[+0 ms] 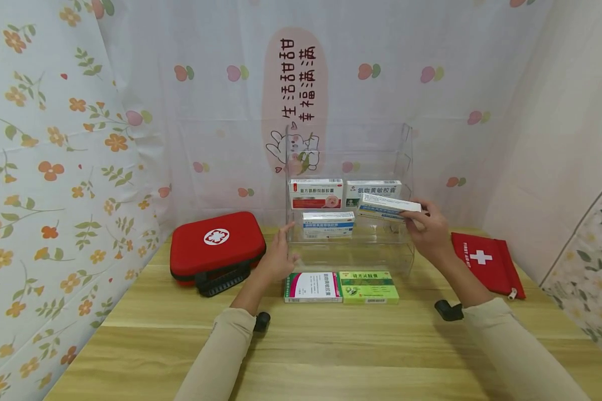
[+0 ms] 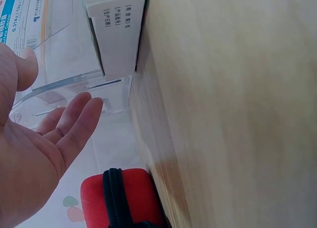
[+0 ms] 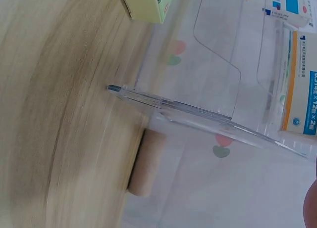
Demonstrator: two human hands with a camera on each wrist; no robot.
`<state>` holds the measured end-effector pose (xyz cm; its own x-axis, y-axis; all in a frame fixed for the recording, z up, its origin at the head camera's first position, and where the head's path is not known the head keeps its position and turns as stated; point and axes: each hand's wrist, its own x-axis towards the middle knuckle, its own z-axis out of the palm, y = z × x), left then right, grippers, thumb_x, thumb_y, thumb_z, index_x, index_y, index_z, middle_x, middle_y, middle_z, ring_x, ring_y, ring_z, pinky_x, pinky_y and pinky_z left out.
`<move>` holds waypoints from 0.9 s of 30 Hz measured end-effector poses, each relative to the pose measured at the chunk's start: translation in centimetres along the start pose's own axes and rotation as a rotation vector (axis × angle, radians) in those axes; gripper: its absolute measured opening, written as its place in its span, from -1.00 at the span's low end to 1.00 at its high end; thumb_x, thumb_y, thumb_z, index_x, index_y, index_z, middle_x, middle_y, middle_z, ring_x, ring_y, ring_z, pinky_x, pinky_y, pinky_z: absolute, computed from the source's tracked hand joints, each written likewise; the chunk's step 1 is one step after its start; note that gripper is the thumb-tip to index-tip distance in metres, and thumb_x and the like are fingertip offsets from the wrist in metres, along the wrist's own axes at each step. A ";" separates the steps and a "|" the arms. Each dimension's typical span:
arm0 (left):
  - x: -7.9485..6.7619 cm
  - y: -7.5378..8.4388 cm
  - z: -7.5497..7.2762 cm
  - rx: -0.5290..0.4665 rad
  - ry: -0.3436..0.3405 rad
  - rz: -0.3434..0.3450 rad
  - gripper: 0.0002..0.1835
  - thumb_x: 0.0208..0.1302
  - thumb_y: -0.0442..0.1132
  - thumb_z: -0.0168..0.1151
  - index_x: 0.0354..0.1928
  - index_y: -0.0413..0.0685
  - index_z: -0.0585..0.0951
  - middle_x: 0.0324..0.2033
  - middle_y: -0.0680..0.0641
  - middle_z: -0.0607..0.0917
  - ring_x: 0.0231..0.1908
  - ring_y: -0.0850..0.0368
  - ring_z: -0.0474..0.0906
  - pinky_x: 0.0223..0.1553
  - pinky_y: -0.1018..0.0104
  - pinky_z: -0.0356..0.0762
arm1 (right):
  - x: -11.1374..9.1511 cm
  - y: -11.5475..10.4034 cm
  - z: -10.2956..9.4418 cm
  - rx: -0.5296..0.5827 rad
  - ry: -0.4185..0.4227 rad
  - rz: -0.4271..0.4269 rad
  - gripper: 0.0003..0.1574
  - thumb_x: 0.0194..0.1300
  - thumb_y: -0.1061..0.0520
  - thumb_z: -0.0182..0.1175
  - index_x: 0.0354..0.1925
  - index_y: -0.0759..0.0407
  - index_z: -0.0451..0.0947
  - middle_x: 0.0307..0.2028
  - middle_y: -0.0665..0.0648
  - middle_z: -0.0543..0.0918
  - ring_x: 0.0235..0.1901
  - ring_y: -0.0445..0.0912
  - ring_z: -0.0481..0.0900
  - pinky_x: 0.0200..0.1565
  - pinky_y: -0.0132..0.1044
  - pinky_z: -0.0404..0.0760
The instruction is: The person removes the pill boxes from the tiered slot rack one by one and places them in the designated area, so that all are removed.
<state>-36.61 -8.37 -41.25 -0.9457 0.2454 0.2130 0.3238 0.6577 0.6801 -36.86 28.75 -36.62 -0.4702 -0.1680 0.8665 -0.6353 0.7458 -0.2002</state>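
Observation:
My right hand pinches the right end of a white and blue medicine box, tilted in front of the clear acrylic rack. Behind it, a white and green medicine box is partly covered. A red and white medicine box stands beside that one on the same tier. One tier lower, a blue and white medicine box leans at the left. My left hand is at the rack's left side, fingers spread and holding nothing; its palm also shows in the left wrist view.
Before the rack, a white and pink box and a green box stand on the wooden table. A red hard case lies left, a red first aid pouch right. Curtains enclose the back and sides.

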 end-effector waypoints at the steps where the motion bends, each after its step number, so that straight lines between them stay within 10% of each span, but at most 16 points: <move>1: 0.0 0.0 0.0 -0.001 -0.001 0.002 -0.09 0.35 -0.34 0.23 0.50 0.33 -0.11 0.43 -0.28 0.13 0.30 -0.24 0.32 0.21 -0.20 0.40 | 0.0 -0.1 -0.1 -0.002 0.011 -0.014 -0.71 0.10 0.50 0.33 -0.24 0.24 0.74 0.05 0.38 0.53 -0.06 0.20 0.48 -0.01 -0.58 0.34; 14: 0.1 0.1 -0.2 -0.017 0.007 0.006 -0.08 0.34 -0.34 0.24 0.50 0.33 -0.11 0.43 -0.26 0.13 0.26 -0.23 0.36 0.17 -0.20 0.44 | 0.1 -2.7 -1.8 0.120 0.080 -0.047 -0.57 0.06 0.58 0.32 -0.14 0.24 0.73 0.08 0.40 0.52 -0.02 0.19 0.50 0.00 -0.70 0.36; 27: -0.1 0.2 0.1 0.004 0.012 -0.025 -0.06 0.33 -0.33 0.26 0.51 0.35 -0.11 0.43 -0.25 0.17 0.24 -0.21 0.38 0.13 -0.17 0.50 | -1.2 -5.7 -2.0 0.280 0.136 0.009 -0.55 -0.02 0.65 0.31 -0.12 0.41 0.69 0.03 0.40 0.57 0.06 -0.24 0.52 -0.05 -0.56 0.53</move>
<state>-36.47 -8.17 -41.16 -0.9537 0.2205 0.2048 0.3006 0.6666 0.6821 -31.45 25.95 -35.64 -0.4022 -0.0599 0.9136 -0.7846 0.5368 -0.3102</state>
